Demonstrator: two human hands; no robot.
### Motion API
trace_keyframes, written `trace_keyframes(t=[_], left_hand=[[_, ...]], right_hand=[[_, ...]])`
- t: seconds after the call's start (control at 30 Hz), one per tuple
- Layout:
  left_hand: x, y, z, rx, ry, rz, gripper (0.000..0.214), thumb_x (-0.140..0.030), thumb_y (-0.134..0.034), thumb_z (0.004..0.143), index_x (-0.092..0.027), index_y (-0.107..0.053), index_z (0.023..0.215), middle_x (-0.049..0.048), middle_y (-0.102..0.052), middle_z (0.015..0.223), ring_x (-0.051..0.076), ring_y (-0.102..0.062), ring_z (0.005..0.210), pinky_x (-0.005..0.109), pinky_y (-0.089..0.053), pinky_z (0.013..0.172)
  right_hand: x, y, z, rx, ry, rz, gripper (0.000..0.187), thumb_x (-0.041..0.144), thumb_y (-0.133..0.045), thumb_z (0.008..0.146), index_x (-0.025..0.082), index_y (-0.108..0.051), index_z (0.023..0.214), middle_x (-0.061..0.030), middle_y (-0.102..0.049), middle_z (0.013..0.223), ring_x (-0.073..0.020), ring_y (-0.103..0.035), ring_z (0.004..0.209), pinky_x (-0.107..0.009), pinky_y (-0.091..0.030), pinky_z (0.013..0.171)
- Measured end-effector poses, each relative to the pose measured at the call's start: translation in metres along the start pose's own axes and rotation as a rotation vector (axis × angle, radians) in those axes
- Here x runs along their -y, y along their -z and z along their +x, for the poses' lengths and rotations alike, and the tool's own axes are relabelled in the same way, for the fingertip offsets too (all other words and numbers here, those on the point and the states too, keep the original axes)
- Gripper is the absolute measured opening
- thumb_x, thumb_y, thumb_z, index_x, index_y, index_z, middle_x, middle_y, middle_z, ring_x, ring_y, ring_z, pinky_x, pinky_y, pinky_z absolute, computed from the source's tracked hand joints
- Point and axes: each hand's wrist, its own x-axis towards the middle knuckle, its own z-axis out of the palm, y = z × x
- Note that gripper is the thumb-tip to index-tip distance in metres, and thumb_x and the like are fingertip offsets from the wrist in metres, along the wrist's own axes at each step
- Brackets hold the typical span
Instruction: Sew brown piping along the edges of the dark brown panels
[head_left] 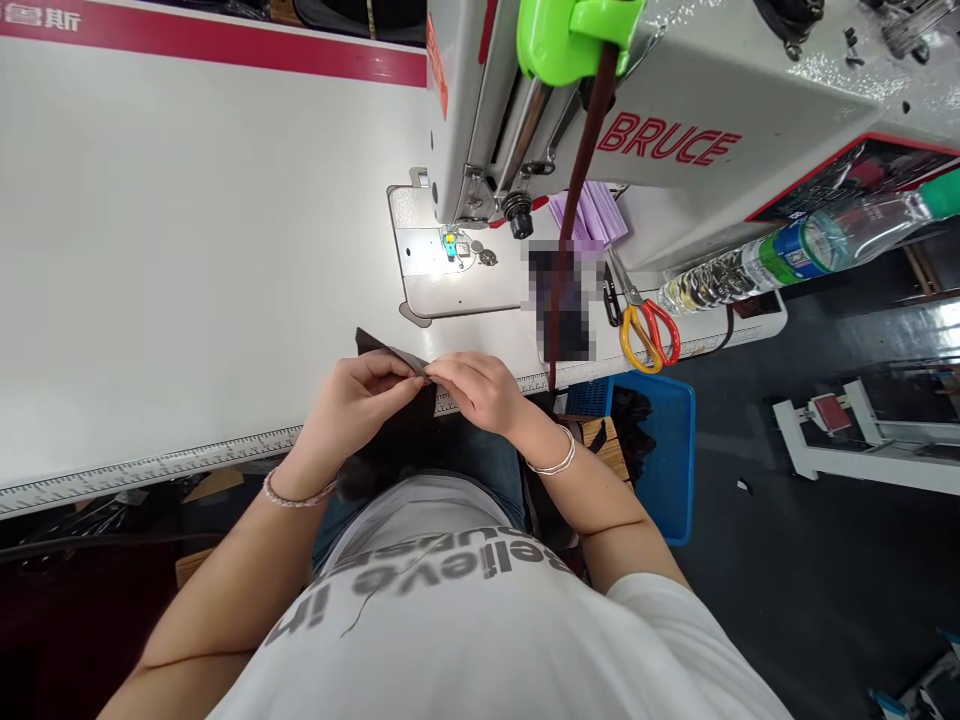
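Note:
Both my hands meet at the near edge of the white sewing table. My left hand is closed in a pinch on a piece of dark brown fabric. My right hand pinches the same fabric from the right, fingertips touching those of the left. More of the dark fabric hangs below the table edge toward my lap. The sewing machine stands beyond, its needle area lit. A dark brown strap hangs from a green guide on the machine.
Scissors with red and yellow handles lie right of the machine bed, beside purple paper pieces. A plastic bottle lies on its side at the right. A blue bin stands on the floor. A ruler strip runs along the table edge.

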Motion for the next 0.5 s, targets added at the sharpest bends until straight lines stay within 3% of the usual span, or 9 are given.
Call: trace_keyframes(t=[0.2, 0.5], left_hand=[[-0.004, -0.017, 0.009, -0.014, -0.033, 0.064, 0.013, -0.028, -0.072, 0.071, -0.018, -0.068, 0.064, -0.0003, -0.062, 0.06, 0.012, -0.054, 0.056, 0.023, -0.043, 0.054], [-0.007, -0.025, 0.015, -0.031, -0.043, 0.172, 0.011, -0.028, -0.068, 0.073, -0.018, -0.067, 0.068, -0.001, -0.064, 0.065, 0.011, -0.056, 0.059, 0.02, -0.045, 0.054]], right_hand=[[-0.006, 0.01, -0.008, -0.043, 0.017, -0.047, 0.016, 0.013, -0.044, 0.098, 0.014, -0.06, 0.098, -0.0089, -0.071, 0.087, -0.0171, -0.068, 0.084, -0.029, -0.054, 0.073], [-0.012, 0.008, -0.01, -0.185, -0.056, 0.101, 0.011, 0.013, -0.046, 0.096, 0.018, -0.055, 0.096, -0.0062, -0.071, 0.084, -0.0161, -0.066, 0.076, -0.028, -0.054, 0.07]])
